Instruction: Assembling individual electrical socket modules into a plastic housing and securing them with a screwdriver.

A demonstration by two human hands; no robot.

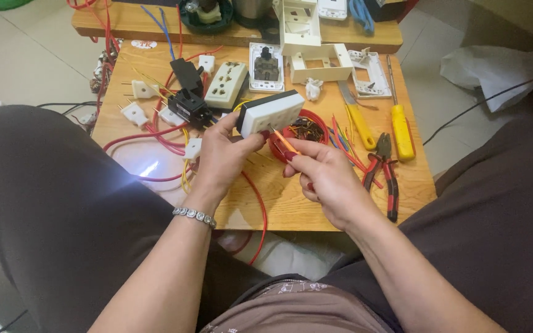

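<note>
Head view, looking down at a person seated at a low wooden desk [316,213], knees to either side.

The left hand [220,154], a beaded bracelet [194,215] on its wrist, holds a white switch box with a black back [271,112] just above the desk, tilted; its fingers are clamped on the box's lower left end. The right hand [325,176] sits just right of it, fingers pinched together on a small orange screwdriver [286,142] whose tip meets the box's white face.

Directly behind the hands lies a red ring-shaped holder of small parts [306,129], partly hidden. Red wire [257,203] loops across the desk and off its near edge.

To the right, well apart from the hands — a yellow-handled knife [359,120], a yellow-handled screwdriver [401,126] and red-handled pliers [385,169], lying side by side.

At the back of the desk are a cream multi-socket plate [226,84], a black plug block [189,105], a white socket frame with a dark centre [266,66] and an empty white frame [321,63]. Several white two-pin plugs [135,113] lie at the left.
</note>
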